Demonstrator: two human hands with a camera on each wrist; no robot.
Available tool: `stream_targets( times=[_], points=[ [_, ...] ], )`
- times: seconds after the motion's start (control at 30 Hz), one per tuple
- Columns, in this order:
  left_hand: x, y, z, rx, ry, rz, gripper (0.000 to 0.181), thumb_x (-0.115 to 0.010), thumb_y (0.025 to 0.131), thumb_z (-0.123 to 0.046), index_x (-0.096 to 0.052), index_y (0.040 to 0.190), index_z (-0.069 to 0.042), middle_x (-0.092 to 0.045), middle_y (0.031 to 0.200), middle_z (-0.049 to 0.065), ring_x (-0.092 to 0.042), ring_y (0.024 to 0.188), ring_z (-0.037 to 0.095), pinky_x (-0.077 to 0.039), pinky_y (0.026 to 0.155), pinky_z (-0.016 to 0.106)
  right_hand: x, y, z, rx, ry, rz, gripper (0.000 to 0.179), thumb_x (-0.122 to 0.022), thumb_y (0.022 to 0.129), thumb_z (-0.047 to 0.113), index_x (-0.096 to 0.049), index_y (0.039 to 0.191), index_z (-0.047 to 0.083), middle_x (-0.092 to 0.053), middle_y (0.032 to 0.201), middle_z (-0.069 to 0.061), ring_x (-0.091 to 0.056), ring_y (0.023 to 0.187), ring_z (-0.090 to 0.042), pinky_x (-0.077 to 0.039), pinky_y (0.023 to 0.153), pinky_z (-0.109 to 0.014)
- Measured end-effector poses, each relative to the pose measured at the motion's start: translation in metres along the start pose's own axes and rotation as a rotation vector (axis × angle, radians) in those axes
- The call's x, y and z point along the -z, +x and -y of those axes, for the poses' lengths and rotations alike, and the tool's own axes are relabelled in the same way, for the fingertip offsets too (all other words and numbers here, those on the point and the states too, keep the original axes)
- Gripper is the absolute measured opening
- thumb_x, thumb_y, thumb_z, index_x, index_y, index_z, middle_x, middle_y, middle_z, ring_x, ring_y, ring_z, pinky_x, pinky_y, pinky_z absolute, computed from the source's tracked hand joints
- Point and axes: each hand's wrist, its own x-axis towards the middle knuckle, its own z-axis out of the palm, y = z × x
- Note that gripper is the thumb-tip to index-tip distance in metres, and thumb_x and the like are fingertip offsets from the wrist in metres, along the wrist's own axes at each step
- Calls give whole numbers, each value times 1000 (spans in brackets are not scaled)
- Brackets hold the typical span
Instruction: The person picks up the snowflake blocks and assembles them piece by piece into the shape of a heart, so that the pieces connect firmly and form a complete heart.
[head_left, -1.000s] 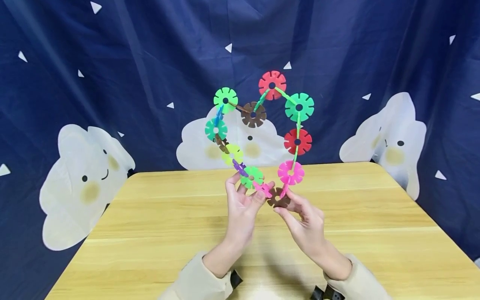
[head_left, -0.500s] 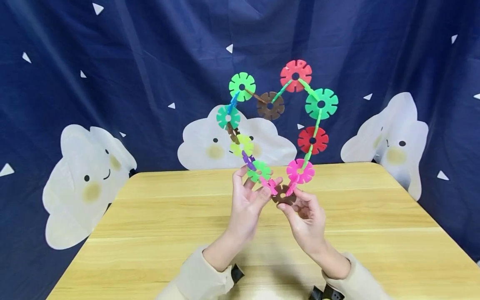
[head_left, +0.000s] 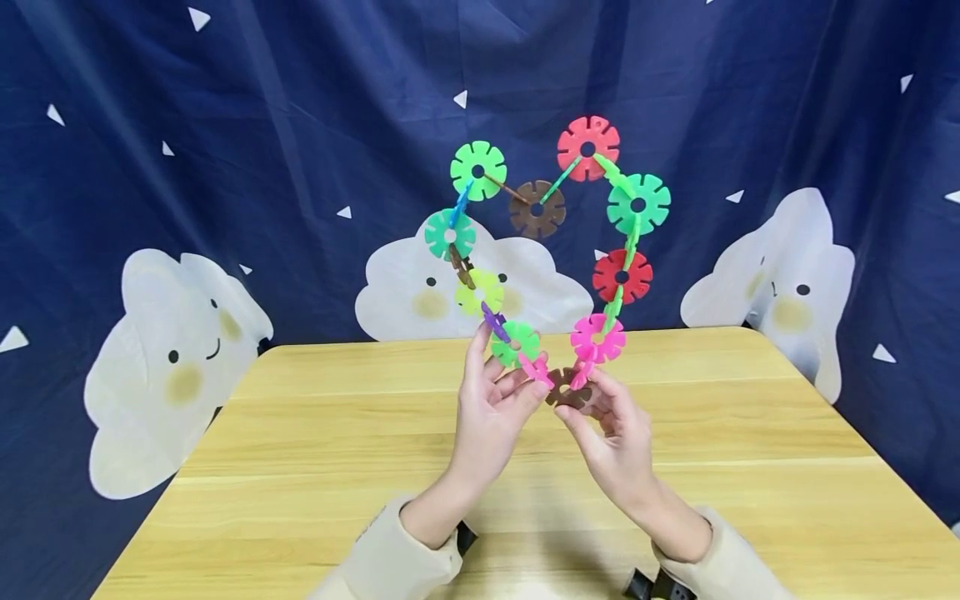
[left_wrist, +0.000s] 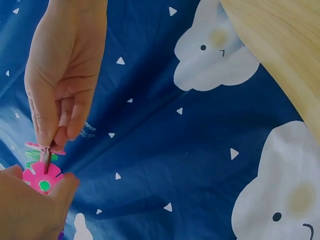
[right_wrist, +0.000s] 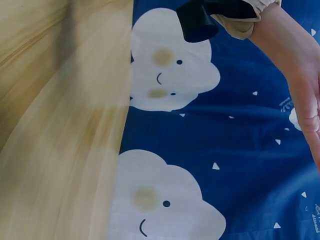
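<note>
Slotted plastic discs in red, green, brown, yellow, blue, purple and pink are joined in a heart-shaped ring (head_left: 622, 277), held upright above the table. At its lower tip is a brown disc (head_left: 567, 390). My left hand (head_left: 491, 408) pinches a pink disc (head_left: 535, 371) just left of it, with the fingers behind a green disc (head_left: 515, 344). The thumb and fingers of my right hand (head_left: 618, 433) pinch the brown disc from the right. In the left wrist view, a pink disc (left_wrist: 42, 172) shows between the two hands. The right wrist view shows no discs.
Beneath the hands lies a light wooden table (head_left: 337, 433) with rounded far corners. A dark blue curtain (head_left: 300, 167) with white cloud faces and triangles hangs behind it. Black straps (head_left: 660, 585) show at the sleeve cuffs.
Both hands have raised the ring and shifted it right, then slightly back left over the last half second. The ring looks wider and faces the camera more. Both hands keep their grip.
</note>
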Motion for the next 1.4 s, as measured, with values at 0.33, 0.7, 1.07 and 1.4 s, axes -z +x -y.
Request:
stream_targets(
  times=[0.33, 0.7, 1.07, 1.4],
  points=[
    [3, 0, 7, -27, -42, -16, 84, -72, 75, -35, -23, 133, 1, -49, 124, 29, -63, 99, 17, -48, 85, 34, 6, -1, 1, -7, -68, 91, 49, -63, 84, 18, -46, 107, -22, -64, 106, -7, -61, 87, -1, -50, 72, -16],
    [4, 1, 9, -10, -50, -3, 89, -75, 72, -35, -24, 139, -5, -53, 119, 25, -63, 98, 20, -50, 82, 33, 7, 0, -1, 4, -6, 66, 46, -65, 82, 13, -47, 104, -24, -62, 111, 0, -63, 89, -2, -50, 73, -17],
    [7, 8, 10, -44, -52, 64, 78, -73, 71, -34, -27, 127, -6, -51, 115, 33, -59, 101, 36, -49, 84, 37, 11, 0, -3, -8, 27, 55, 43, -66, 81, 12, -49, 99, -23, -64, 107, 2, -64, 86, -2, -51, 71, -17],
    [-1, 3, 17, -44, -136, -12, 76, -72, 71, -33, -27, 127, -9, -63, 109, 15, -63, 98, 19, -48, 86, 37, 7, -5, -4, -34, 121, -6, 42, -69, 78, 9, -50, 101, -20, -67, 101, 1, -65, 81, -4, -51, 67, -16]
  ],
)
